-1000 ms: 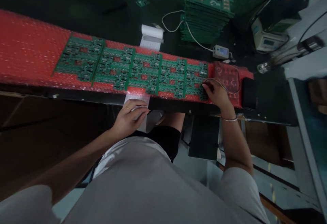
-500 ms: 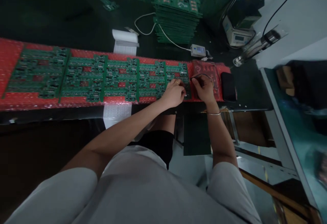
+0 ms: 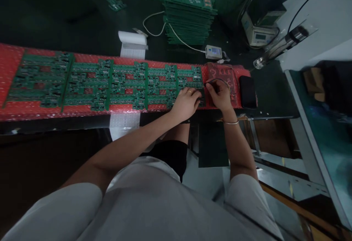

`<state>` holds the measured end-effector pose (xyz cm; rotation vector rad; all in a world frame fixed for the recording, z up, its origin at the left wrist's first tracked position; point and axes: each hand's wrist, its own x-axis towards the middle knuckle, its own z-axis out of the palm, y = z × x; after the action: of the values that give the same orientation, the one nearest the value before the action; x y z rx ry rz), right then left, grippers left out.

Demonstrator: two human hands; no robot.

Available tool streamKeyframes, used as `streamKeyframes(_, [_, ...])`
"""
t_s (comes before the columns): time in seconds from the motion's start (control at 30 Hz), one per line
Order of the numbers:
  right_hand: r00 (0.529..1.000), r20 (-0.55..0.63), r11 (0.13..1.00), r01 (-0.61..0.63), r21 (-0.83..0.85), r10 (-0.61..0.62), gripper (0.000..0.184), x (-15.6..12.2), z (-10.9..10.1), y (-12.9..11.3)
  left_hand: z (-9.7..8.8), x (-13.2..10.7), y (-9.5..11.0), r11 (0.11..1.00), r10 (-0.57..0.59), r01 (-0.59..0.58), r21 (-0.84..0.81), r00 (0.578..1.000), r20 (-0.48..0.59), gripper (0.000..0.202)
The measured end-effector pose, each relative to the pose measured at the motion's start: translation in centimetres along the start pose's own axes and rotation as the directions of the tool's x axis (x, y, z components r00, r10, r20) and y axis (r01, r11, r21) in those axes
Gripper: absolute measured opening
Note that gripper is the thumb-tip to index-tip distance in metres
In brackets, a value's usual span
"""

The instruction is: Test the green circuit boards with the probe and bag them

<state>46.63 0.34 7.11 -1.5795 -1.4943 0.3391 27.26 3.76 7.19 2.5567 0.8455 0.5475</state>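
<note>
A row of green circuit boards (image 3: 121, 83) lies on red bubble wrap (image 3: 16, 105) along the bench's near edge. My left hand (image 3: 186, 102) rests on the rightmost board (image 3: 189, 78), fingers curled down onto its lower right corner. My right hand (image 3: 220, 94) sits just right of it, fingers pinched on a thin dark wire (image 3: 224, 81) that loops over a red board (image 3: 221, 74). The two hands nearly touch at the board's corner. What the left fingers press or hold is too small to make out.
A tall stack of green boards (image 3: 189, 17) stands at the back. A white cable leads to a small grey meter (image 3: 213, 52). A roll of white labels (image 3: 132, 45), a black block (image 3: 247, 91) and a box-shaped instrument (image 3: 258, 34) surround the work spot.
My left hand has left the white strip at the bench edge and moved right onto the rightmost board, next to my right hand. The view has shifted to the right.
</note>
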Motion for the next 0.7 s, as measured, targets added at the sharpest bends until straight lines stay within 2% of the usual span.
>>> streamKeyframes(0.07, [1.0,-0.006,1.0,-0.004,0.014,0.004,0.042,0.0,0.1,0.2,0.2,-0.8,-0.3,0.993,0.114,-0.115,0.037,0.993,0.005,0.025])
streamKeyframes(0.13, [1.0,-0.015,1.0,-0.01,0.017,0.01,0.043,0.0,0.2,0.5,0.6,-1.5,-0.6,0.979,0.182,-0.182,0.088,0.983,0.011,0.024])
streamKeyframes(0.27, [0.999,-0.02,1.0,-0.029,0.009,0.029,0.043,0.2,0.0,0.3,1.6,-1.8,-0.7,0.968,0.2,-0.192,0.164,0.979,-0.028,0.029])
streamKeyframes(0.43, [1.0,0.009,0.999,0.03,-0.019,-0.03,0.031,0.9,-0.6,-2.1,2.2,-1.5,-0.4,0.959,0.221,-0.207,0.192,0.974,-0.054,0.028])
streamKeyframes(0.53, [0.993,0.08,0.996,0.087,-0.01,-0.085,0.022,1.6,0.1,-3.2,2.0,-2.0,-0.1,0.965,0.204,-0.191,0.182,0.978,-0.054,0.025])
streamKeyframes(0.6, [0.981,0.153,0.992,0.118,0.041,-0.122,0.018,1.9,1.1,-3.3,1.5,-3.1,0.1,0.963,0.215,-0.203,0.179,0.975,-0.054,0.036])
streamKeyframes(0.7, [0.958,0.235,0.985,0.146,0.094,-0.164,0.016,2.1,2.5,-2.9,0.3,-6.4,0.2,0.951,0.271,-0.262,0.166,0.962,-0.032,0.062])
